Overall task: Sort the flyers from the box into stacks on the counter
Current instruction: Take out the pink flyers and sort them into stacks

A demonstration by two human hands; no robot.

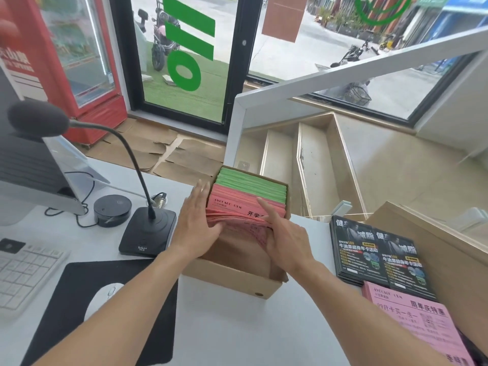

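Note:
An open cardboard box [229,280] stands on the white counter [237,336]. Inside it, a bundle of red flyers [237,207] stands in front of green flyers [253,184]. My left hand [194,223] lies with straight fingers flat against the left side of the red bundle. My right hand [286,240] grips the bundle's right front, with its index finger stretched over the top sheet. To the right of the box lie two side-by-side stacks of black flyers [380,256]. A stack of pink flyers [414,323] lies nearer to me and overlaps them.
A gooseneck microphone on a black base [148,233] stands left of the box, with a round black device [112,210] behind it. A keyboard [26,270], a white mouse [103,297] on a black pad, and a monitor fill the left. A brown carton [438,249] sits far right.

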